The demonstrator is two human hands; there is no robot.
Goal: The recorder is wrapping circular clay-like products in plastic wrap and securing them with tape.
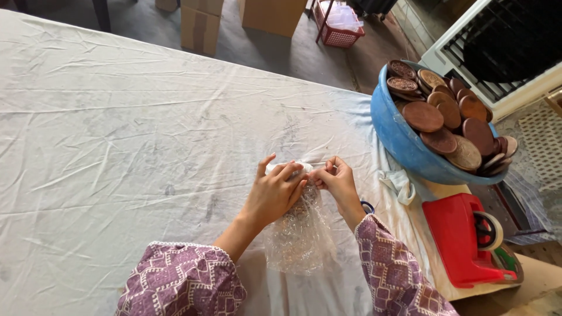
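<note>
At the lower middle of the frame, on the creased white cloth [117, 134] covering the table, a person in purple patterned sleeves is working both hands over a sheet of bubble wrap [295, 240]. The left hand [274, 196] is lying curled over the upper end of the wrap, fingers pressing down on it and on a round brownish piece dimly showing through the plastic. The right hand [336, 182] is pinching closed on the wrap's top edge, just touching the left fingertips. The wrapping looks to me about midway: the top is being folded over, while the lower part of the sheet is trailing loose toward the person. Closing it would, I think, call for a firm hold on the fold while the slack is being drawn round. At the upper right, a blue basin [404, 146] is sitting heaped with brown wooden discs [445, 117], and below it a red tape dispenser [462, 240] is resting near the table's edge.
</note>
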